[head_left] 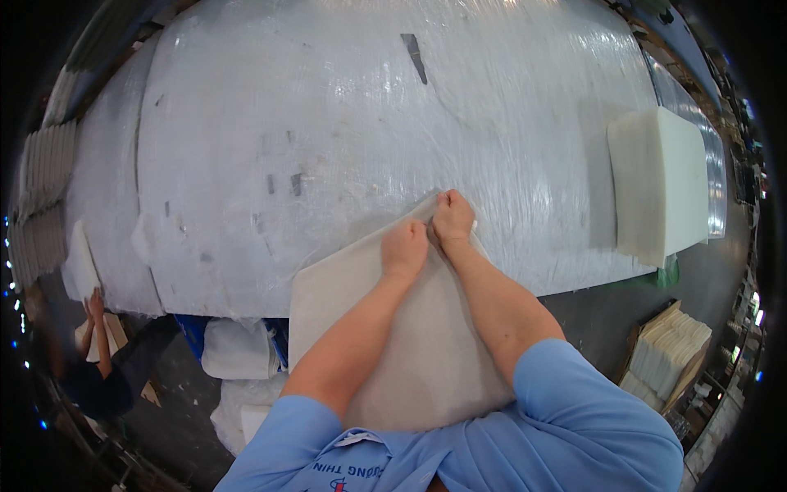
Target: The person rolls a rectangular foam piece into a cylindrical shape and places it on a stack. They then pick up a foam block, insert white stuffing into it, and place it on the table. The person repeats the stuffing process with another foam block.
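Head view looks down on a wide surface (344,139) wrapped in shiny clear plastic film, with both forearms in light blue sleeves coming up from the lower edge. Far to the left of the hands, at the edge of the surface, another person (98,361) in dark clothing holds pale sheets, and stacks of pale pieces (45,197) stand beyond them along the rim. Below and left of the hands, under the surface edge, lie white wrapped bundles (238,348).

A large off-white sheet (410,353) lies under both forearms, draping from the near edge of the surface down toward the person's chest; its far corner points away from the body, right where the hands meet. The left hand (404,248) is curled closed, fingers tucked down and pinching the sheet near that corner. The right hand (452,216) sits just beside it, touching it, also closed in a fist-like grip on the corner edge of the same sheet.

Beyond the hands, a dark strip (414,56) lies on the film. Well to the right of the hands, a thick stack of white sheets (660,184) rests on the surface near its right edge. Lower right, beside the surface, a cardboard box (668,353) holds more pale sheets standing on edge.
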Demonstrator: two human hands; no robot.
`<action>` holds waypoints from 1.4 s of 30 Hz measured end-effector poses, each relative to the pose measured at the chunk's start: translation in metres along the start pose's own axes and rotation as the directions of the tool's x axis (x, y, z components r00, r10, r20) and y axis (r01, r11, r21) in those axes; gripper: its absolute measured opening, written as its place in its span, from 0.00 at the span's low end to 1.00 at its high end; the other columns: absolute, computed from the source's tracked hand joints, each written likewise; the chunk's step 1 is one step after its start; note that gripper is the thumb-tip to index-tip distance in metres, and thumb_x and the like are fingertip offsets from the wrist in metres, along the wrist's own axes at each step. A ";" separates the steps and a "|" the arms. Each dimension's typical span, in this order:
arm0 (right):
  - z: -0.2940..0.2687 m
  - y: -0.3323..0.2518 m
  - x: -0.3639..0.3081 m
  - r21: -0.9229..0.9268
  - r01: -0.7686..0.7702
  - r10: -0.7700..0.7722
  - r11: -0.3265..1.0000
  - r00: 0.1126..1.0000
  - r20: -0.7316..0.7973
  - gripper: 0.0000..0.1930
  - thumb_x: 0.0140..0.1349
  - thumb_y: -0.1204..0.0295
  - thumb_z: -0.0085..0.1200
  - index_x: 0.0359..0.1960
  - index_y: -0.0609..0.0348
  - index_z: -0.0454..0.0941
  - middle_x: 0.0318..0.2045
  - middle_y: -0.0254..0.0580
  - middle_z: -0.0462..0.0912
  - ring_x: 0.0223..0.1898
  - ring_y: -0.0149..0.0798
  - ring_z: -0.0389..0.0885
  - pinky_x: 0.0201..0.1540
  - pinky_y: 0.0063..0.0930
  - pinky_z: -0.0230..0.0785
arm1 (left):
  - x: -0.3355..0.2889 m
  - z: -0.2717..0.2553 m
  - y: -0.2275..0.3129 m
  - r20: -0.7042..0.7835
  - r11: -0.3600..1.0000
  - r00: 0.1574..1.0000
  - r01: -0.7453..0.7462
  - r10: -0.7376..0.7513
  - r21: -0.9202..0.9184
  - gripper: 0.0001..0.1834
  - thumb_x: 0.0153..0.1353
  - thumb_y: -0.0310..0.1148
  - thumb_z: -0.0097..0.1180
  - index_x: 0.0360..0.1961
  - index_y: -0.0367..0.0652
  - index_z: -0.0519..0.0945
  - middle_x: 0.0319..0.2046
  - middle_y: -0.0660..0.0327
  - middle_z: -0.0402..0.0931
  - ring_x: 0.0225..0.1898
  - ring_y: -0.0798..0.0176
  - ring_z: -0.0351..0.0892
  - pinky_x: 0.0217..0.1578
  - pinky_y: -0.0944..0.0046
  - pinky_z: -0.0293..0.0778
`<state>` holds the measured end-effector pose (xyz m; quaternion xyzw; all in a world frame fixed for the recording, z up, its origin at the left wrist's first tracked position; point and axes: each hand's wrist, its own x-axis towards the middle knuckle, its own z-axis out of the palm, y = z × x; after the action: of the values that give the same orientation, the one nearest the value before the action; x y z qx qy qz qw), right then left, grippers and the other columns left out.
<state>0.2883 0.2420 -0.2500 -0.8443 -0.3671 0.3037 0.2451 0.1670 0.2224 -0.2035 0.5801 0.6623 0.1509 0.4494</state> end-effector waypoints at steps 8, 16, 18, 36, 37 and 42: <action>0.002 -0.004 0.000 -0.032 0.032 -0.031 0.999 0.999 0.019 0.12 0.67 0.65 0.54 0.33 0.64 0.80 0.34 0.58 0.84 0.37 0.60 0.82 0.44 0.47 0.73 | -0.004 -0.005 0.000 -0.020 0.984 0.998 0.059 -0.063 -0.168 0.19 0.71 0.40 0.46 0.43 0.37 0.85 0.40 0.45 0.85 0.44 0.41 0.85 0.49 0.48 0.76; -0.108 -0.008 0.016 0.092 0.428 -0.422 0.899 0.794 0.438 0.15 0.69 0.63 0.55 0.53 0.53 0.83 0.39 0.39 0.87 0.45 0.36 0.85 0.47 0.36 0.76 | -0.123 -0.184 -0.031 0.510 0.956 0.854 -0.228 0.105 0.184 0.26 0.72 0.44 0.53 0.66 0.43 0.76 0.70 0.49 0.69 0.71 0.49 0.67 0.70 0.57 0.63; -0.201 -0.031 -0.008 0.221 0.126 -0.244 0.967 0.708 0.663 0.17 0.70 0.62 0.55 0.55 0.53 0.84 0.44 0.37 0.87 0.49 0.33 0.83 0.49 0.30 0.75 | -0.173 -0.250 -0.049 0.452 0.967 0.891 -0.071 -0.049 0.244 0.24 0.72 0.41 0.55 0.66 0.45 0.77 0.70 0.48 0.68 0.73 0.52 0.66 0.71 0.59 0.61; -0.253 -0.035 -0.136 0.902 0.304 -0.650 0.307 0.759 -0.034 0.25 0.74 0.50 0.48 0.48 0.62 0.84 0.47 0.42 0.85 0.50 0.39 0.80 0.58 0.35 0.69 | -0.196 -0.270 0.010 -0.589 0.831 0.795 -0.223 -0.147 -0.509 0.26 0.77 0.46 0.44 0.49 0.31 0.82 0.40 0.51 0.84 0.43 0.57 0.81 0.49 0.57 0.74; -0.255 -0.040 -0.139 0.853 0.407 -0.667 0.328 0.739 -0.096 0.24 0.71 0.51 0.53 0.50 0.62 0.82 0.47 0.42 0.85 0.49 0.40 0.80 0.57 0.35 0.69 | -0.193 -0.272 0.011 -0.603 0.838 0.784 -0.226 -0.146 -0.497 0.26 0.76 0.46 0.43 0.49 0.31 0.82 0.39 0.51 0.84 0.42 0.57 0.81 0.48 0.57 0.74; -0.250 -0.044 -0.145 0.585 0.708 -0.701 0.395 0.644 -0.306 0.27 0.59 0.56 0.70 0.54 0.60 0.77 0.43 0.40 0.79 0.44 0.38 0.78 0.50 0.29 0.71 | -0.185 -0.273 0.016 -0.618 0.854 0.773 -0.219 -0.143 -0.471 0.25 0.75 0.45 0.43 0.47 0.31 0.82 0.36 0.52 0.83 0.39 0.56 0.81 0.45 0.58 0.75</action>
<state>0.3617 0.1096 0.0007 -0.4653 -0.5542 0.2755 0.6328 -0.0475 0.1479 0.0364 0.3657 0.6960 0.5188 0.3356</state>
